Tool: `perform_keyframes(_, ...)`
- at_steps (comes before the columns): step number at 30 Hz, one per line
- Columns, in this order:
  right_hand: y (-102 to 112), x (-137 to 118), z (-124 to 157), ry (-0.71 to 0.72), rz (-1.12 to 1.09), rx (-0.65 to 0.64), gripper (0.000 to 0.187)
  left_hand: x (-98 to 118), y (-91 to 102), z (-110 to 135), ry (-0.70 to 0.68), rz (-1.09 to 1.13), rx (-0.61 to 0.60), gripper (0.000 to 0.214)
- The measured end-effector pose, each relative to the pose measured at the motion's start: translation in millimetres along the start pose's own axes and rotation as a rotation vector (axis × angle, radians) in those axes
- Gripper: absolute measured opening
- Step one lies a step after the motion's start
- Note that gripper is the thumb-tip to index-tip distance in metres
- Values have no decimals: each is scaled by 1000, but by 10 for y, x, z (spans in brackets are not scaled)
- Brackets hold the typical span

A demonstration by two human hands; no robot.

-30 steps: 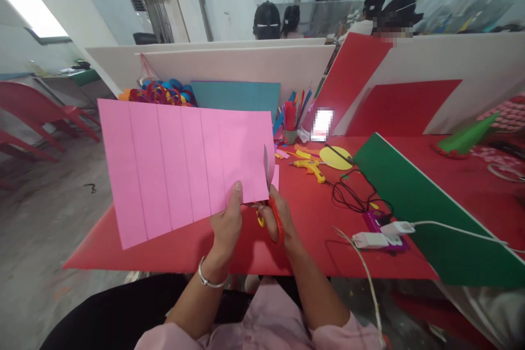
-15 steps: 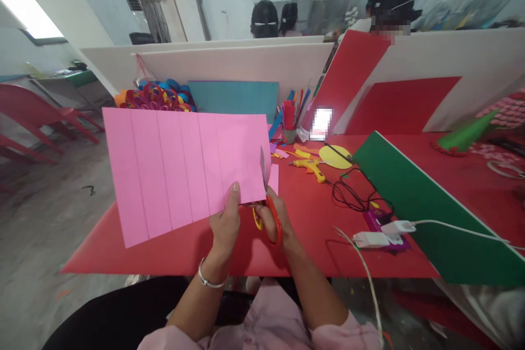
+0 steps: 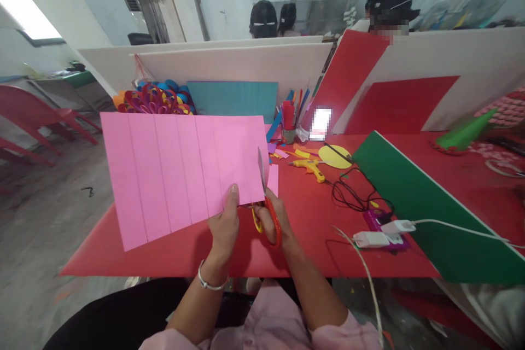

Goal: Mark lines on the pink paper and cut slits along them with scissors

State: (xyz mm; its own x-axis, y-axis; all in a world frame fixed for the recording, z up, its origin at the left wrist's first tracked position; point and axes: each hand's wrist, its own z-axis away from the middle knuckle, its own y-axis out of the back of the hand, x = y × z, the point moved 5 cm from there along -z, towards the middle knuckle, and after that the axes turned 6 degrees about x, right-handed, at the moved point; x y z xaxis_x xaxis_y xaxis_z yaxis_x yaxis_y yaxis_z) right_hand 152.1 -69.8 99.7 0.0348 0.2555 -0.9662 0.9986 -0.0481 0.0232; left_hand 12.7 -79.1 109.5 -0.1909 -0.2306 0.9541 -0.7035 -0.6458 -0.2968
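A large pink sheet of paper [image 3: 180, 167], marked with several lines running from top to bottom, is held up over the red table. My left hand [image 3: 225, 224] grips its lower edge, thumb on the near face and the other fingers hidden behind. In my right hand [image 3: 274, 216] is a pair of scissors [image 3: 275, 225] with red and yellow handles. One blade shows in front of the sheet near its right edge, pointing upward, and a narrow strip at that edge curls beside it. Another pink piece [image 3: 273, 178] lies on the table behind.
A yellow glue gun [image 3: 310, 168] with a black cord lies right of my hands, beside a yellow disc [image 3: 335, 157]. Farther right are a power strip [image 3: 383, 234] and a green board [image 3: 443, 219]. Behind stand a pen cup [image 3: 289, 135] and a lit phone [image 3: 320, 123].
The pink sheet has dipped slightly and shifted a little left. The scissors stay at its right edge, with both hands in nearly the same place.
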Motion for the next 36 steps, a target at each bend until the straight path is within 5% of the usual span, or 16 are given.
perform_keyframes(36, -64, 94, 59, 9, -33, -13, 6, -49, 98, -5, 17, -32, 26, 29)
